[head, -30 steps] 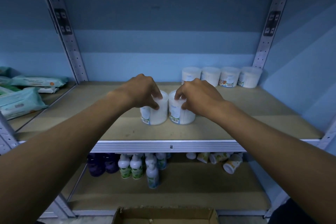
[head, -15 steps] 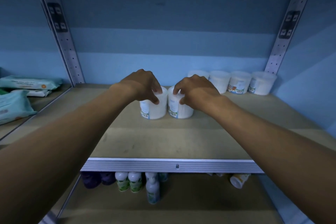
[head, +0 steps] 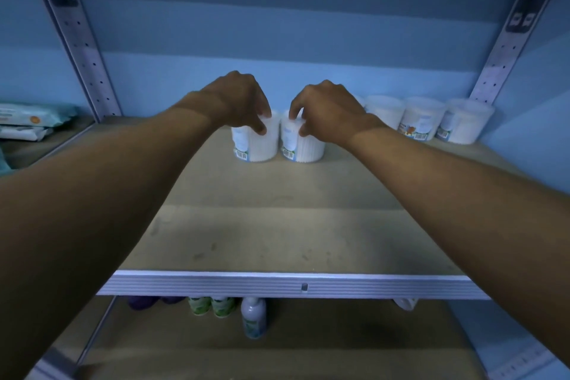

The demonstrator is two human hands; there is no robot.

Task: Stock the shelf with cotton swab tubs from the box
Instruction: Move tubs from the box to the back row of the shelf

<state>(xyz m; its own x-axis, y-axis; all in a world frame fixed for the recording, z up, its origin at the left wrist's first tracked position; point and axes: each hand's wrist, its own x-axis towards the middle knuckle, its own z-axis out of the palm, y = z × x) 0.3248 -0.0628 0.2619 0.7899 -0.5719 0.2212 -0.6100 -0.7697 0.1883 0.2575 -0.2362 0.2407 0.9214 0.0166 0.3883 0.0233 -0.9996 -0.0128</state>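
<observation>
Two white cotton swab tubs stand side by side near the back of the brown shelf (head: 277, 234). My left hand (head: 237, 100) grips the top of the left tub (head: 257, 145) from above. My right hand (head: 327, 109) grips the top of the right tub (head: 303, 148) the same way. Both tubs stand upright with their barcode labels facing me. A row of more swab tubs (head: 422, 117) lines the back wall to the right, partly hidden behind my right hand. The box is out of view.
Perforated metal uprights (head: 78, 40) frame the bay on both sides. Wipe packs (head: 27, 120) lie on the neighbouring shelf to the left. Bottles (head: 253, 318) stand on the lower shelf under the metal front edge (head: 277, 285).
Both hands have pushed the two tubs farther back along the shelf, toward the rear wall. The camera has moved in closer, and the box has dropped out of view.
</observation>
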